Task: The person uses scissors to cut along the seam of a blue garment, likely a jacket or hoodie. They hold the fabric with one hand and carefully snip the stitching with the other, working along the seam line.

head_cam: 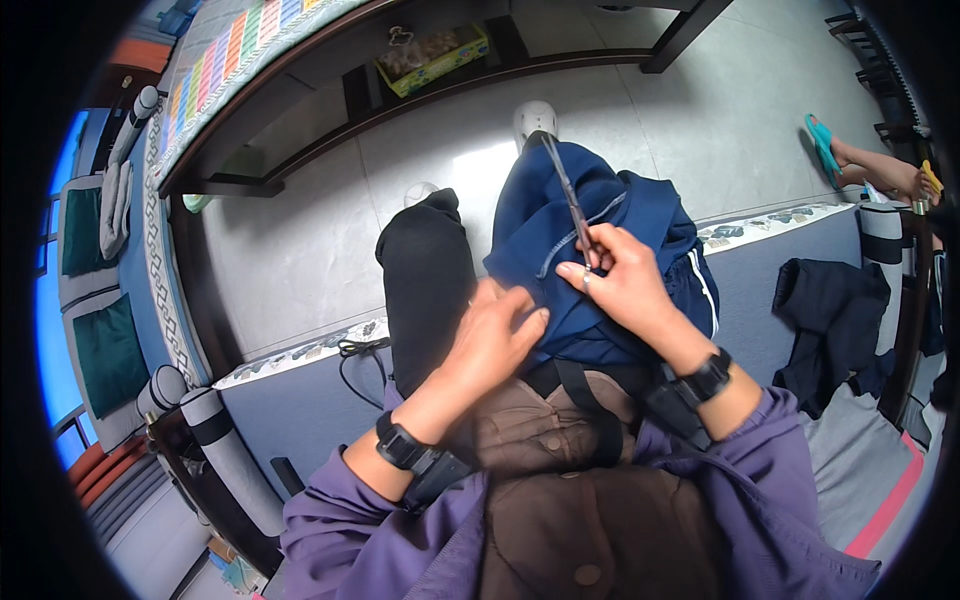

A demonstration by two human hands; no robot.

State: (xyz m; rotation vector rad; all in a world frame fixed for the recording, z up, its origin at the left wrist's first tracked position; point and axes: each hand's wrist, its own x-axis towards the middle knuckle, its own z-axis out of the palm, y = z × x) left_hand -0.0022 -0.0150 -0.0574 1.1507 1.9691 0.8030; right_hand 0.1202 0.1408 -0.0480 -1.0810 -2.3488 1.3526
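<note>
My right hand holds a slim metal tool, which looks like scissors or long tweezers, its tips pointing away from me. Under it a dark blue garment with white side stripes lies over my right leg, with a pale stitched seam facing up. My left hand is slightly blurred above the left edge of this garment, its thumb and fingers bent and apart. Whether a thread or a bit of cloth is between its fingertips cannot be told.
A dark wooden table with a patterned cover stands in front, a yellow-green box on its lower shelf. Dark clothing lies on the blue-grey seat at right. A black cable is at left. Another person's legs show at far right.
</note>
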